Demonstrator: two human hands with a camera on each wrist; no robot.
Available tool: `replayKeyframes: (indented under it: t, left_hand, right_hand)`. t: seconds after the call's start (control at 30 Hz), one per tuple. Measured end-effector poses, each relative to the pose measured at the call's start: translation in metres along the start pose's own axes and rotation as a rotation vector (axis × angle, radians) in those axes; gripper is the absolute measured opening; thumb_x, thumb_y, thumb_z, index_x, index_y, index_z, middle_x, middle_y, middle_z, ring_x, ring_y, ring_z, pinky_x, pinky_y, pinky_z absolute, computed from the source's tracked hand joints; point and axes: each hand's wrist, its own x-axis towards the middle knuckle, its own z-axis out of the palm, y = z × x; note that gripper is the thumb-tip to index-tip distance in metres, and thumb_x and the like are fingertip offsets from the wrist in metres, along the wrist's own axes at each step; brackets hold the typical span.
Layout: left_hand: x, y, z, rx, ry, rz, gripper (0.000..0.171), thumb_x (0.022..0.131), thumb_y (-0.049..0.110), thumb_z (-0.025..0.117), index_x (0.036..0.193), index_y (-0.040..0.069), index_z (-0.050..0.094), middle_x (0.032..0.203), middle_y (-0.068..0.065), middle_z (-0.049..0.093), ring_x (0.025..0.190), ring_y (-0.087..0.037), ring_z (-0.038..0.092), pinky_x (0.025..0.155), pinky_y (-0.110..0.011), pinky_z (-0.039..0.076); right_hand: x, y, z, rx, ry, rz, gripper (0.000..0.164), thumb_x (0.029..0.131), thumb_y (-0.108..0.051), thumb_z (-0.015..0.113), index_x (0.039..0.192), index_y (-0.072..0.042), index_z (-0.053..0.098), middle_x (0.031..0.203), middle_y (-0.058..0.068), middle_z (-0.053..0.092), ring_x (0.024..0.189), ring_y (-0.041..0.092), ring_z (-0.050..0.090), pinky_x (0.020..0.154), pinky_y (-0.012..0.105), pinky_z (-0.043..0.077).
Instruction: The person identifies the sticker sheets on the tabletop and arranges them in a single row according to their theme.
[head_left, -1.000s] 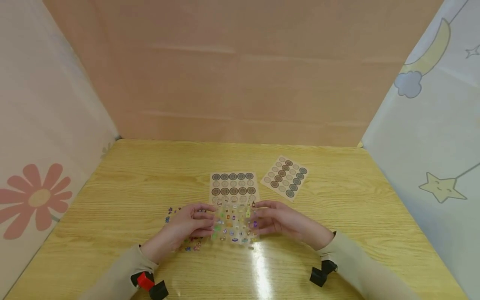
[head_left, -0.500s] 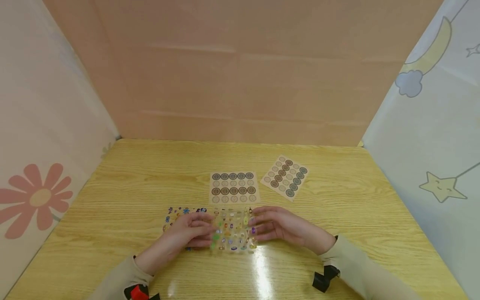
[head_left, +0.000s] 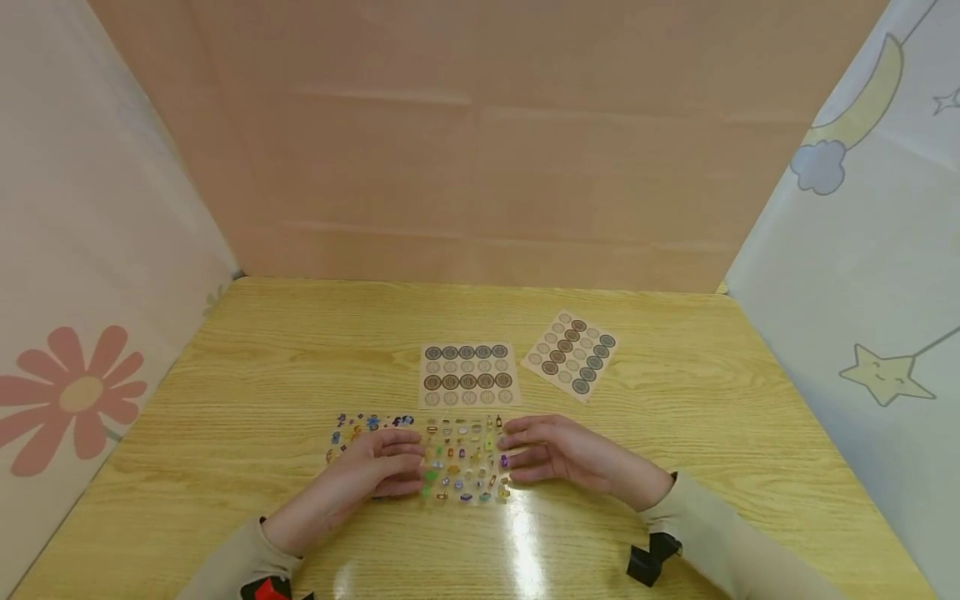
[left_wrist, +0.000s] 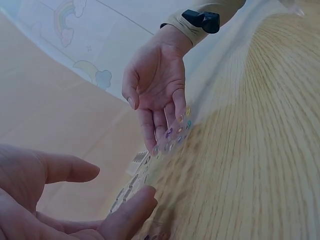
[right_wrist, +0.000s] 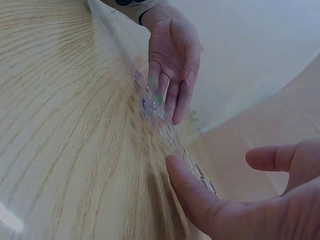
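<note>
A clear sticker sheet (head_left: 465, 462) with small colourful pictures lies before me in the head view, between my hands. At its left edge is my left hand (head_left: 382, 467), fingers loosely bent and thumb apart from them in the left wrist view. My right hand (head_left: 555, 454) has its fingertips at the right edge, thumb raised away in the right wrist view. Neither hand pinches the sheet. Another clear sheet with blue and orange stickers (head_left: 356, 429) lies to the left, partly hidden under my left hand.
Behind the clear sheet lies a beige sheet of round stickers (head_left: 468, 375). A similar beige sheet (head_left: 570, 354) lies turned at an angle to its right. The wooden table (head_left: 300, 333) meets a pinkish back wall (head_left: 472, 167) and patterned side walls.
The clear sticker sheet has come down nearer to me, off the beige sheet, and now lies flat. My hands have moved slightly with it, their fingers loosened at its edges.
</note>
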Motion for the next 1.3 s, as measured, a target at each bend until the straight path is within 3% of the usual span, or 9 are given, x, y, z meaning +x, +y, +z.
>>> replayKeyframes:
  t: [0.67,0.97,1.3]
  left_hand:
    - [-0.008,0.007,0.004,0.060,0.005,0.003,0.060,0.095,0.009,0.059,0.141,-0.013,0.027,0.139,-0.032,0.035,0.113,-0.034,0.054,0.090,-0.043,0.051]
    - [-0.010,0.007,0.003,0.093,0.000,0.032,0.063,0.095,0.013,0.060,0.141,-0.013,0.027,0.139,-0.033,0.034,0.122,-0.041,0.045,0.090,-0.044,0.051]
    - [-0.012,0.006,0.002,0.096,-0.022,0.058,0.065,0.094,0.013,0.060,0.142,-0.014,0.025,0.140,-0.033,0.032,0.124,-0.042,0.042,0.090,-0.044,0.051]
  right_hand:
    - [-0.004,0.001,0.002,-0.021,0.005,-0.025,0.052,0.095,-0.009,0.049,0.135,0.018,0.032,0.124,0.026,0.050,0.107,0.036,0.058,0.095,0.047,0.047]
    - [-0.005,-0.001,-0.002,-0.081,-0.012,-0.030,0.055,0.095,-0.013,0.049,0.137,0.018,0.031,0.127,0.025,0.050,0.111,0.034,0.057,0.098,0.045,0.045]
    - [-0.003,0.000,0.000,-0.072,0.003,-0.032,0.058,0.095,-0.013,0.050,0.139,0.018,0.027,0.127,0.028,0.050,0.112,0.037,0.056,0.099,0.045,0.044]
